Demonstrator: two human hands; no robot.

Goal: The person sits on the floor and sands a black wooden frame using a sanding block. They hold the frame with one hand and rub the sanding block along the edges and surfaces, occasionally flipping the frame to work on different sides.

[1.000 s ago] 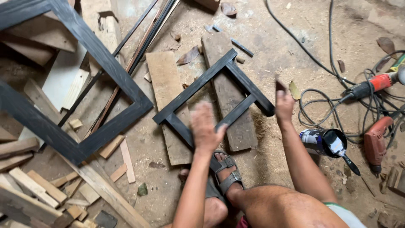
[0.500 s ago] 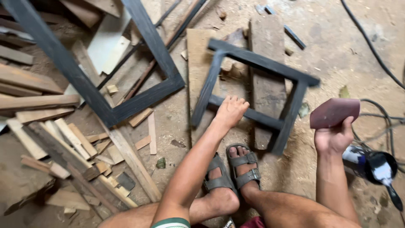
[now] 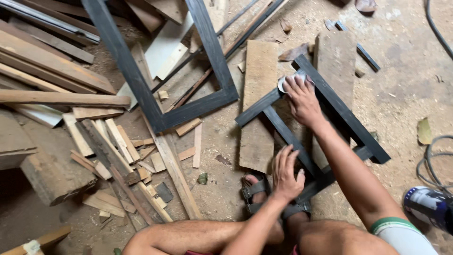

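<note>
Small black wooden frame: lies flat on two bare boards on the sawdust-covered floor, right of the floor's middle; rectangular with one cross rail.

Right hand: on the frame's far corner, fingers closed down on a grey piece of sandpaper pressed against the wood.

Left hand: flat on the frame's near end, fingers spread and open, holding nothing, just above the sandalled feet.

Large black frame: toward the floor's far left, apart from the small one.

Offcuts and planks: heaped along the left edge.

Paint can: on its side at the near right corner, cables beside it.
</note>
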